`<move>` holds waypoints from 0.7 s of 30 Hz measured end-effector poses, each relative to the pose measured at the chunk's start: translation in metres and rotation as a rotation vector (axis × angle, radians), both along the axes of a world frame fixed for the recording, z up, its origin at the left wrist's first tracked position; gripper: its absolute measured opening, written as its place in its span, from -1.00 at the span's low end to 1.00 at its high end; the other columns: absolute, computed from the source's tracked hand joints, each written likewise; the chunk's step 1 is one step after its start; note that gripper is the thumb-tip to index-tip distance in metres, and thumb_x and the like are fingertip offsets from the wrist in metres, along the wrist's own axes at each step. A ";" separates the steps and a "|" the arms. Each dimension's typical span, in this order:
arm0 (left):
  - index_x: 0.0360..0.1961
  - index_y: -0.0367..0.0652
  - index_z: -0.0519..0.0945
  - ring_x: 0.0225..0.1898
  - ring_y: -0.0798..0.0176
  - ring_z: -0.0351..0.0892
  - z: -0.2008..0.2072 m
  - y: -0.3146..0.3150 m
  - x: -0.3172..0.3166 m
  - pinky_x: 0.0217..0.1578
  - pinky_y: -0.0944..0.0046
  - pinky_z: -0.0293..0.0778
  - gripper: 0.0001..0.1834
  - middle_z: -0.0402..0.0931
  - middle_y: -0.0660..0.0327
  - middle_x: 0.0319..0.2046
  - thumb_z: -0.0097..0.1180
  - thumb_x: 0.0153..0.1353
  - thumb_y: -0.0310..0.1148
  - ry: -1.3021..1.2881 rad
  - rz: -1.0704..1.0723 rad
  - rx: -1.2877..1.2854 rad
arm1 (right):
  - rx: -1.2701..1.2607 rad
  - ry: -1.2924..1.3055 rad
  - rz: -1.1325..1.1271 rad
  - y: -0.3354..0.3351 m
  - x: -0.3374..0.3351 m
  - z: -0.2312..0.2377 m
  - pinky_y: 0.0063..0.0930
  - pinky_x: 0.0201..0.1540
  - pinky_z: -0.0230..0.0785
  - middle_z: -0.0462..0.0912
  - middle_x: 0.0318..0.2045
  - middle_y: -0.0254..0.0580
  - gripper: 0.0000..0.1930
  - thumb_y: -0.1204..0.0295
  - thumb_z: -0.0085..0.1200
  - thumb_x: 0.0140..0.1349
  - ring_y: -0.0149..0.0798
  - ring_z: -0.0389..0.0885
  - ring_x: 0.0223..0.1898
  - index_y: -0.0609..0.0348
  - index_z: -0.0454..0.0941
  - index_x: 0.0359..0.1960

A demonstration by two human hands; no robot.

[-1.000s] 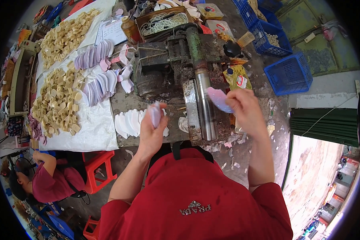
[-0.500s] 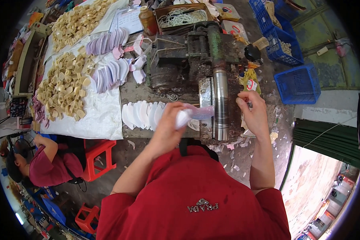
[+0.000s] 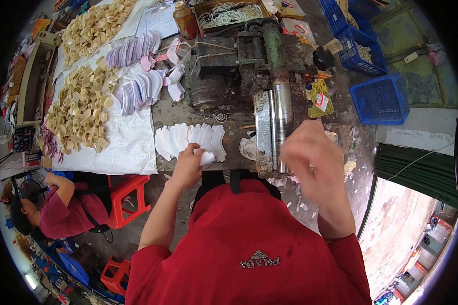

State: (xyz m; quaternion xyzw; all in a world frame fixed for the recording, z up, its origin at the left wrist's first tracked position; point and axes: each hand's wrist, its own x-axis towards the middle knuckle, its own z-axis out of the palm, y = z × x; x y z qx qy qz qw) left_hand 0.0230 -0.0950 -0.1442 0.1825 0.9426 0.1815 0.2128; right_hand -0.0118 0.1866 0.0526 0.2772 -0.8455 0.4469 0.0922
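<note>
My left hand [image 3: 187, 165] pinches a white curved piece [image 3: 206, 158] at the near end of a fanned row of white pieces [image 3: 188, 138] on the bench. To its right stands a rusty roller machine [image 3: 239, 66] with a shiny steel roller [image 3: 283, 119]. My right hand [image 3: 310, 155] is blurred, hovering at the roller's near end with fingers curled. Whether it holds anything is hidden. My red shirt fills the lower middle of the view.
Heaps of tan pieces [image 3: 79, 109] and fanned lilac pieces [image 3: 137, 91] lie on a white sheet at left. Blue crates [image 3: 381, 99] stand at right, and a box of white rings [image 3: 226, 12] behind the machine. Below left are a red stool [image 3: 130, 201] and a seated person [image 3: 61, 213].
My left hand swung from the roller back to the row of white pieces. My right hand dropped from the roller's side toward me. The lilac piece it held a second ago is gone.
</note>
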 end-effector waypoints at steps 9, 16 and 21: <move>0.03 -0.32 0.45 -0.01 0.20 0.49 0.082 0.030 -0.027 0.04 0.21 0.35 -0.58 0.49 0.12 -0.04 0.11 0.10 -0.45 -0.527 0.667 1.395 | -0.200 0.202 -0.023 -0.047 0.054 0.114 -0.42 -0.23 0.35 0.56 -0.39 -0.42 -0.73 0.08 0.13 0.07 -0.33 0.41 -0.19 -0.07 0.58 -0.29; 0.05 -0.32 0.42 0.14 0.13 0.34 0.113 0.064 -0.021 0.11 0.12 0.30 -0.50 0.30 0.07 0.10 0.17 0.12 -0.27 -0.514 0.483 1.762 | 0.074 0.032 0.040 -0.025 0.009 0.031 -0.31 -0.23 0.29 0.51 -0.35 -0.28 -0.66 0.58 0.29 -0.28 -0.10 0.45 -0.29 0.13 0.55 -0.35; 0.07 -0.29 0.40 0.17 0.21 0.24 0.122 0.097 -0.016 0.14 0.19 0.20 -0.53 0.16 0.10 0.18 0.08 0.21 -0.23 -0.444 0.323 1.749 | 0.032 0.076 -0.284 -0.043 0.018 -0.048 -0.21 -0.05 0.14 0.44 -0.16 -0.21 -0.70 0.47 0.28 -0.10 -0.09 0.33 -0.11 0.10 0.55 -0.26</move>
